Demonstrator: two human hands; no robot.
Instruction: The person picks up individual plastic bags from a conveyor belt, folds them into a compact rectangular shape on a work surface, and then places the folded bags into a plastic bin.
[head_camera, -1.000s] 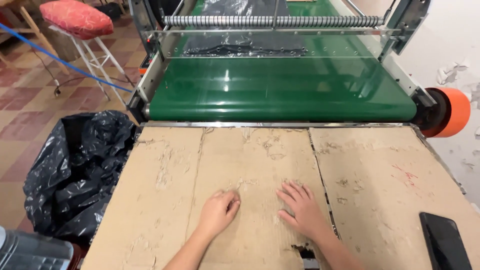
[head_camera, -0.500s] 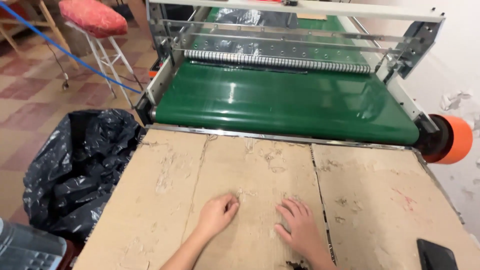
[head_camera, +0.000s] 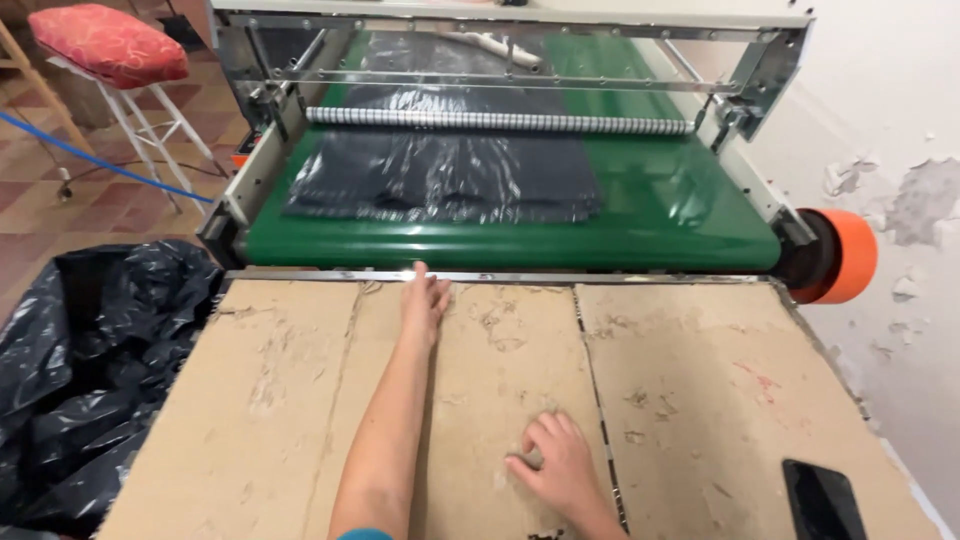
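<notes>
My left hand (head_camera: 424, 299) is stretched forward, flat and palm down on the worn cardboard table top (head_camera: 300, 400), its fingertips at the metal edge of the green conveyor belt (head_camera: 660, 215). It holds nothing. My right hand (head_camera: 556, 463) rests near me on the cardboard, fingers spread and slightly curled, holding nothing. On the belt lies a flat black plastic bag (head_camera: 450, 175), coming out from under a ribbed roller (head_camera: 500, 121). The bag is a short way beyond my left fingertips.
An open black rubbish bag (head_camera: 90, 370) hangs at the table's left. A dark phone (head_camera: 824, 497) lies at the front right of the cardboard. An orange roller end (head_camera: 840, 256) sticks out by the peeling wall. A stool with a red cushion (head_camera: 108, 44) stands back left.
My left arm has reached forward to the belt's edge. A black plastic bag has come out onto the belt. My right hand has stayed in place. The view has tilted up.
</notes>
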